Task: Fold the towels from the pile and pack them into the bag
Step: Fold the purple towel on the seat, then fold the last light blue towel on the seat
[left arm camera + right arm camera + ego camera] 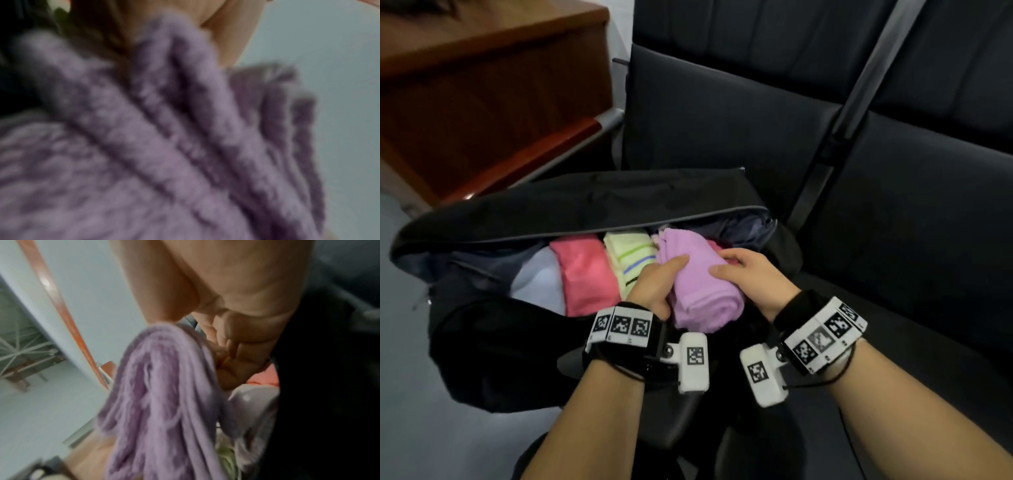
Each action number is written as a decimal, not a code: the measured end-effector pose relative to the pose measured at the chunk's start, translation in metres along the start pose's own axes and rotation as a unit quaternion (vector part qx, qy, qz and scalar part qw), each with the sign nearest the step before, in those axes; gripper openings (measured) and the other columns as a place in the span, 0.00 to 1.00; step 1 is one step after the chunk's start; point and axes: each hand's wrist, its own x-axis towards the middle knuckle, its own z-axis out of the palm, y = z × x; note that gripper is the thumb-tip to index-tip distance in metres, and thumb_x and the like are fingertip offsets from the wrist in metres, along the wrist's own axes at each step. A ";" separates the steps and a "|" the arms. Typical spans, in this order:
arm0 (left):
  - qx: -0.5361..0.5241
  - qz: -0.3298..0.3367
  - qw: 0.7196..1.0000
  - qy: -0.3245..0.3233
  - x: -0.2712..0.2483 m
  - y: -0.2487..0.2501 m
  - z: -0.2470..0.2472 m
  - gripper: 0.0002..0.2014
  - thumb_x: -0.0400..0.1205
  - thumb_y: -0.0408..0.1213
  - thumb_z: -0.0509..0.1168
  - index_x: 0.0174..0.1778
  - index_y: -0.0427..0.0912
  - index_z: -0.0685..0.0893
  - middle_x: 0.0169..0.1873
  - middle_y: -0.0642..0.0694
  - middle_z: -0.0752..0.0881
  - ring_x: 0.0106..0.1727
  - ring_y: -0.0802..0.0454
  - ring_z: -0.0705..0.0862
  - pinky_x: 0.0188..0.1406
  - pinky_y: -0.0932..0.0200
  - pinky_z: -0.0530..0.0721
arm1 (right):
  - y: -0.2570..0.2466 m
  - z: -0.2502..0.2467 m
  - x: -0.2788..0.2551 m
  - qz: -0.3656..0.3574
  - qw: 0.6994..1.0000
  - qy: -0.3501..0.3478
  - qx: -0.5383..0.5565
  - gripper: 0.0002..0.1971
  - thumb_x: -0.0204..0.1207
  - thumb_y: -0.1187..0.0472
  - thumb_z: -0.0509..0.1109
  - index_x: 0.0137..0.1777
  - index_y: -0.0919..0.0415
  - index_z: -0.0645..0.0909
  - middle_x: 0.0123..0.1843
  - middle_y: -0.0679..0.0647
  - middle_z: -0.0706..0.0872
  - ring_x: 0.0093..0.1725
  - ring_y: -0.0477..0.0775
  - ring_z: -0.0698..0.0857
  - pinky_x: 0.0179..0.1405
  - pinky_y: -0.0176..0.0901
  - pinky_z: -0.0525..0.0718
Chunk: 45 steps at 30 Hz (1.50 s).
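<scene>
Wooden brown cabinet (482,85) far left, off-task. Black fabric duffel bag (551,212) lies unzipped on the dark seat (893,205); inside, a folded pink terry towel (585,274), then a folded pale-yellow striped towel (631,255), both already packed. Left hand (654,284) and right hand (743,274) both clamp a folded lilac terry towel (698,284) from either side, thumbs on top, its far end already in the bag's opening just right of the striped one. Judged well along: two in, third going in; pile not in view, so remaining count unknown
</scene>
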 end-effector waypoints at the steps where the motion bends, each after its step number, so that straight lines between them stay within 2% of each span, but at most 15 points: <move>1: -0.019 -0.021 1.000 0.001 0.006 0.006 0.002 0.19 0.85 0.38 0.69 0.66 0.28 0.81 0.56 0.32 0.89 0.56 0.37 0.89 0.56 0.46 0.87 | -0.003 0.002 0.010 0.005 1.000 0.006 0.020 0.18 0.75 0.66 0.77 0.65 0.67 0.83 0.60 0.63 0.88 0.58 0.57 0.88 0.63 0.49 0.85; 6: -0.071 -0.039 0.997 -0.007 0.035 0.044 0.015 0.20 0.86 0.35 0.64 0.73 0.28 0.77 0.63 0.27 0.85 0.64 0.31 0.85 0.69 0.35 0.81 | -0.020 0.011 0.054 0.004 0.993 0.048 0.110 0.10 0.77 0.68 0.74 0.58 0.65 0.84 0.55 0.61 0.89 0.53 0.57 0.88 0.55 0.48 0.86; 10: -0.057 0.063 0.996 0.007 0.057 0.061 0.025 0.18 0.86 0.27 0.61 0.73 0.34 0.77 0.62 0.32 0.86 0.62 0.35 0.86 0.63 0.38 0.86 | -0.020 0.014 0.073 -0.088 0.989 0.074 0.087 0.15 0.78 0.70 0.71 0.61 0.54 0.83 0.47 0.58 0.89 0.45 0.52 0.87 0.46 0.42 0.87; 12: -0.027 0.094 0.995 0.005 0.063 0.057 0.023 0.19 0.85 0.24 0.60 0.72 0.36 0.77 0.62 0.33 0.86 0.61 0.36 0.86 0.63 0.38 0.86 | -0.010 0.013 0.075 -0.113 0.990 0.077 0.033 0.17 0.78 0.71 0.71 0.64 0.56 0.83 0.52 0.57 0.89 0.50 0.50 0.86 0.51 0.41 0.85; 15: 0.094 0.087 0.992 0.022 0.075 0.036 0.020 0.19 0.84 0.21 0.59 0.71 0.33 0.77 0.63 0.31 0.85 0.63 0.34 0.86 0.66 0.37 0.84 | 0.014 0.011 0.077 -0.075 0.985 0.064 -0.140 0.20 0.78 0.69 0.71 0.70 0.59 0.83 0.66 0.57 0.87 0.61 0.52 0.83 0.67 0.40 0.78; 18: 0.162 0.093 0.982 0.031 0.074 0.026 0.020 0.13 0.83 0.21 0.59 0.60 0.39 0.79 0.60 0.30 0.86 0.61 0.33 0.86 0.65 0.35 0.84 | 0.026 0.014 0.073 -0.045 0.967 0.031 -0.248 0.23 0.81 0.61 0.70 0.76 0.57 0.79 0.72 0.55 0.84 0.70 0.53 0.81 0.65 0.29 0.68; 20: 0.161 0.104 0.981 0.033 0.070 0.026 0.018 0.16 0.83 0.21 0.60 0.65 0.37 0.79 0.61 0.31 0.85 0.62 0.34 0.86 0.65 0.36 0.84 | 0.022 0.014 0.069 -0.033 0.960 0.000 -0.277 0.25 0.82 0.58 0.69 0.80 0.56 0.74 0.77 0.55 0.79 0.75 0.53 0.77 0.64 0.28 0.66; 24: 0.198 0.135 0.970 0.043 0.048 0.029 0.013 0.20 0.80 0.22 0.62 0.69 0.34 0.77 0.62 0.32 0.84 0.63 0.36 0.84 0.67 0.41 0.84 | 0.011 0.009 0.046 -0.023 0.947 -0.051 -0.317 0.31 0.81 0.58 0.70 0.84 0.60 0.66 0.85 0.53 0.67 0.83 0.52 0.67 0.80 0.36 0.60; 26: 0.215 0.142 0.965 0.043 0.031 0.030 0.012 0.22 0.79 0.22 0.63 0.71 0.33 0.77 0.64 0.32 0.83 0.66 0.34 0.83 0.68 0.40 0.82 | 0.005 0.005 0.027 -0.041 0.942 -0.056 -0.328 0.32 0.80 0.58 0.71 0.83 0.60 0.67 0.86 0.52 0.66 0.83 0.51 0.67 0.82 0.40 0.61; 29: 0.298 0.186 0.934 0.062 -0.003 0.028 0.018 0.29 0.79 0.26 0.66 0.78 0.37 0.74 0.73 0.33 0.78 0.72 0.34 0.79 0.73 0.41 0.77 | -0.003 -0.007 -0.014 -0.092 0.950 -0.030 -0.295 0.30 0.77 0.61 0.73 0.80 0.57 0.73 0.80 0.51 0.76 0.76 0.50 0.76 0.77 0.40 0.70; 33: 0.343 0.319 0.881 0.062 -0.061 0.011 0.047 0.18 0.75 0.26 0.67 0.61 0.44 0.86 0.62 0.39 0.85 0.66 0.39 0.81 0.71 0.44 0.77 | 0.003 -0.051 -0.089 -0.115 0.959 0.050 -0.255 0.22 0.77 0.61 0.73 0.72 0.54 0.80 0.65 0.51 0.85 0.59 0.49 0.86 0.64 0.38 0.79; 36: 0.345 0.358 0.867 0.002 -0.104 -0.022 0.089 0.14 0.75 0.25 0.67 0.50 0.48 0.87 0.50 0.44 0.88 0.53 0.43 0.86 0.63 0.49 0.83 | 0.027 -0.104 -0.154 -0.094 0.960 0.119 -0.234 0.19 0.78 0.60 0.73 0.69 0.51 0.82 0.58 0.47 0.86 0.54 0.44 0.86 0.56 0.32 0.79; 39: 0.381 0.346 0.852 -0.092 -0.142 -0.078 0.142 0.13 0.75 0.25 0.67 0.44 0.50 0.87 0.46 0.44 0.89 0.47 0.47 0.87 0.58 0.53 0.84 | 0.065 -0.160 -0.221 -0.051 0.956 0.181 -0.226 0.17 0.79 0.59 0.73 0.68 0.51 0.81 0.56 0.46 0.86 0.52 0.43 0.86 0.51 0.30 0.79; 41: 0.411 0.326 0.838 -0.150 -0.164 -0.124 0.177 0.14 0.77 0.27 0.67 0.41 0.54 0.87 0.42 0.51 0.89 0.43 0.55 0.86 0.51 0.58 0.83 | 0.097 -0.193 -0.264 -0.013 0.950 0.219 -0.223 0.17 0.79 0.59 0.72 0.67 0.50 0.81 0.55 0.46 0.86 0.49 0.42 0.85 0.47 0.29 0.78; 45: 0.483 0.278 0.794 -0.244 -0.203 -0.217 0.240 0.12 0.78 0.30 0.68 0.41 0.55 0.88 0.40 0.57 0.87 0.45 0.57 0.86 0.48 0.63 0.79 | 0.168 -0.250 -0.342 0.058 0.936 0.289 -0.194 0.19 0.77 0.64 0.72 0.68 0.55 0.80 0.54 0.52 0.85 0.49 0.51 0.86 0.55 0.42 0.82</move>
